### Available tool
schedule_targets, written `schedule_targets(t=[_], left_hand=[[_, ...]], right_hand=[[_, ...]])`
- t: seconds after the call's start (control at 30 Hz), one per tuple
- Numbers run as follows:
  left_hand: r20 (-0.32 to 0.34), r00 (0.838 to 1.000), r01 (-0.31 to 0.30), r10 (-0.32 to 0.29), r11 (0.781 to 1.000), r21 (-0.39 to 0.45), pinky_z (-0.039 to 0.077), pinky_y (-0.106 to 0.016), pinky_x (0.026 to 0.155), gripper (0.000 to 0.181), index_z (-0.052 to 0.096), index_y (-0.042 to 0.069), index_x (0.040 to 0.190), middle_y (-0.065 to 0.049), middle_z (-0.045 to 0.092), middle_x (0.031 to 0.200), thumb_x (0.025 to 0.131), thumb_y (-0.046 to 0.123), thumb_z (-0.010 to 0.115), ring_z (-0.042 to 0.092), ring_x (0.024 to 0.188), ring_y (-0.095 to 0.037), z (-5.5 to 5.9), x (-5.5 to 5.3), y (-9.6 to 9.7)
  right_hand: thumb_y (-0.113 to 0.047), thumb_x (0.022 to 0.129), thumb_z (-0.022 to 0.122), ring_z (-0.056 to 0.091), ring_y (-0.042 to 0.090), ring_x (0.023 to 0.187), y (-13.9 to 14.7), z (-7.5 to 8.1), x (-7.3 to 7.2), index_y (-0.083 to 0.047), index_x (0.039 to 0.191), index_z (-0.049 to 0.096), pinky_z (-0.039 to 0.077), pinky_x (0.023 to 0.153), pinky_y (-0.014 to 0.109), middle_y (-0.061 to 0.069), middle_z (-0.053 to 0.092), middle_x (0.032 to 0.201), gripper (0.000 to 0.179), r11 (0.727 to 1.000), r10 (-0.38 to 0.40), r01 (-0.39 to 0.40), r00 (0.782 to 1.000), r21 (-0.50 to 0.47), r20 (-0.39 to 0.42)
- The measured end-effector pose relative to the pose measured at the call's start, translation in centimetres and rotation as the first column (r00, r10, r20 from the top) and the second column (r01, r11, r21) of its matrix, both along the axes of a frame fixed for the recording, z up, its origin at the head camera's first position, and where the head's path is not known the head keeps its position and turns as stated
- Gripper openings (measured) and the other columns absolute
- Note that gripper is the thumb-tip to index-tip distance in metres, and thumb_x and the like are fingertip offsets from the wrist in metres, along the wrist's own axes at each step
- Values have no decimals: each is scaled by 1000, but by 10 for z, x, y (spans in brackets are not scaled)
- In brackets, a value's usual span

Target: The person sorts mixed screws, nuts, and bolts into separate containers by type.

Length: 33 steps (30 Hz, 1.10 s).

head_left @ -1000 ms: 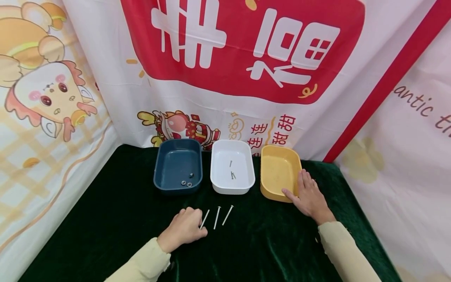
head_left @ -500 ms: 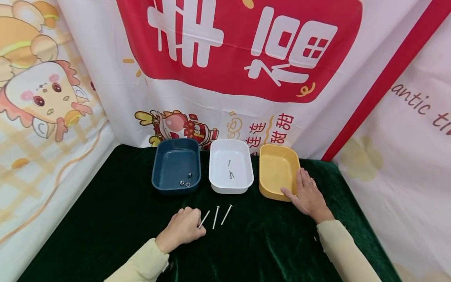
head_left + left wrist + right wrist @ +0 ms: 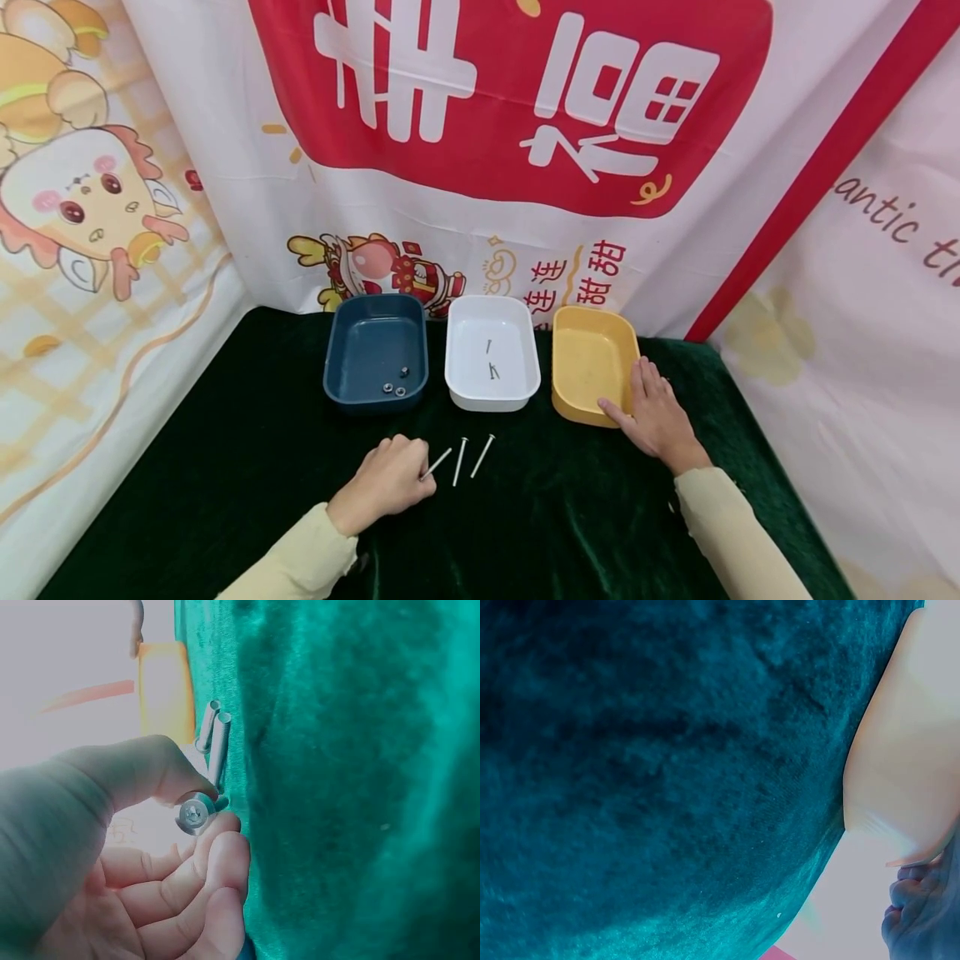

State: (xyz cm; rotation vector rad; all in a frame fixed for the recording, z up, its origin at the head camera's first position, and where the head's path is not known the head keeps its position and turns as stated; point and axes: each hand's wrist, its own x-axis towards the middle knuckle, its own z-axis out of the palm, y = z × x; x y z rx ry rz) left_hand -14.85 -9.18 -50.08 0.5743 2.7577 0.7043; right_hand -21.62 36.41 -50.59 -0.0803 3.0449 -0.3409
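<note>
My left hand (image 3: 386, 483) pinches a long silver bolt (image 3: 437, 463) between thumb and fingers, above the green cloth. In the left wrist view the round head of the held bolt (image 3: 195, 813) faces the camera. Just right of that hand lie two more long bolts, a nearer bolt (image 3: 460, 462) and a farther bolt (image 3: 483, 456). My right hand (image 3: 663, 419) rests against the right side of the yellow tray (image 3: 596, 367), fingers extended and thumb at its near edge. Most of the right hand's contact is unclear in the right wrist view.
Left of the yellow tray stand a white tray (image 3: 492, 321) with short screws (image 3: 493, 372) and a dark blue tray (image 3: 375, 333) holding several nuts (image 3: 401, 392). Green velvet cloth (image 3: 570, 517) covers the table. Printed curtains (image 3: 420, 200) rise behind and at both sides.
The bolt in my left hand has tilted over to the right, and that hand has shifted slightly left. My right hand stays on the yellow tray.
</note>
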Motion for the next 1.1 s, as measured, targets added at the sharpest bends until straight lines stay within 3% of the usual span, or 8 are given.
schedule_targets(t=[0.13,0.5,0.87,1.1], left_hand=[[-18,1000,7,-7,1000,7,43,-28,47,23,59,20,69,7,54,57,86,12,72,52,52,-12,5,0,0],[-141,989,59,-54,998,28,43,-25,48,17,66,20,77,11,54,63,91,12,73,49,53,-6,14,-3,4],[-233,966,125,-112,991,41,44,-22,52,15,69,21,82,14,57,69,94,14,73,49,56,-2,27,-13,13],[-299,943,163,-143,986,43,45,-21,55,14,69,22,84,14,61,74,97,18,73,51,62,-1,38,-21,28]], right_hand=[[-87,96,29,2,45,165,-1,0,0,-7,168,-14,8,132,66,15,-12,179,116,1000,1,-1,1000,0,0],[-86,96,29,6,45,164,-3,2,0,-10,168,-15,10,132,65,17,-6,179,114,1000,4,-4,1000,-1,-20],[-87,96,28,4,45,165,-1,2,0,-7,168,-14,9,132,65,16,-8,179,115,1000,5,-5,1000,5,-8],[-85,97,31,4,46,164,-2,1,0,-9,168,-16,9,131,67,17,-7,179,114,1000,6,-6,1000,-4,-4]])
